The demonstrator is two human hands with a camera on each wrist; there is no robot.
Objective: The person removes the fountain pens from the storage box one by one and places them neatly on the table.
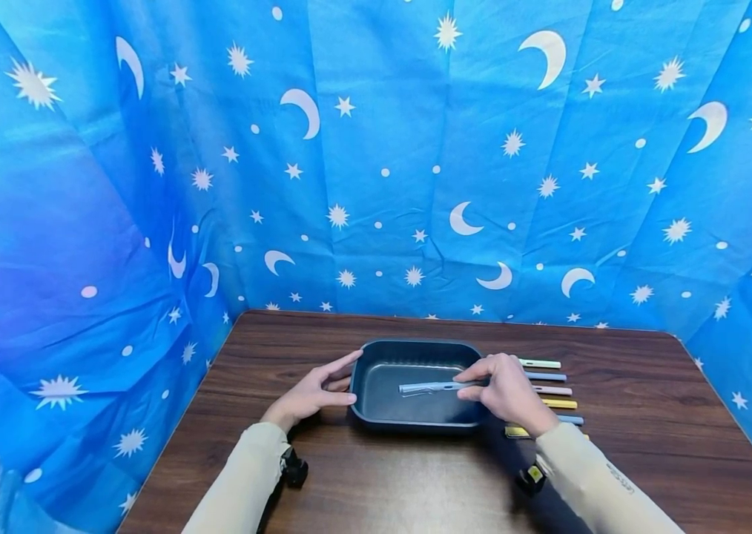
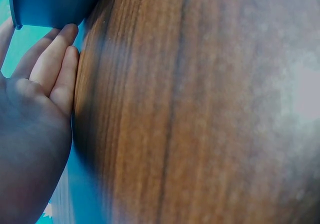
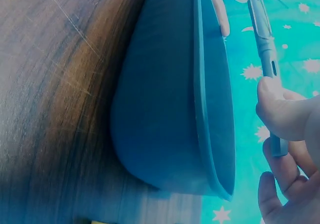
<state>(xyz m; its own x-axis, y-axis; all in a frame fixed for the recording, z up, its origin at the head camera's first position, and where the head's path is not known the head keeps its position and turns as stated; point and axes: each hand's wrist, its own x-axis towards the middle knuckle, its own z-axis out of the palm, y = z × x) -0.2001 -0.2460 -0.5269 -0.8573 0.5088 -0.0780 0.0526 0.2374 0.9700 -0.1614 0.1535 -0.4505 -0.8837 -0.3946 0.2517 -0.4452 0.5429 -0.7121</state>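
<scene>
A dark rectangular pan [image 1: 409, 426] stands on the wooden table, its blue-grey outer wall [image 3: 155, 94] large in the right wrist view. My left hand [image 1: 312, 391] rests against the pan's left end, thumb at the near corner and forefinger at the far rim. Its fingers [image 2: 52, 67] look fairly straight in the left wrist view. Between thumb and fingers my right hand [image 1: 508, 389] pinches a light blue-grey pen [image 1: 426, 387] with a clipped cap. That pen lies level above the pan, cap end pointing left, higher than the rim in the right wrist view.
To the right of the pan several pens lie in a row, among them a green one [image 1: 541, 363], a pale pink one [image 1: 552, 390] and a yellow one [image 1: 561, 404]. My right hand partly covers them. A blue star-and-moon curtain [image 1: 376, 185] hangs behind the table [image 1: 650, 423].
</scene>
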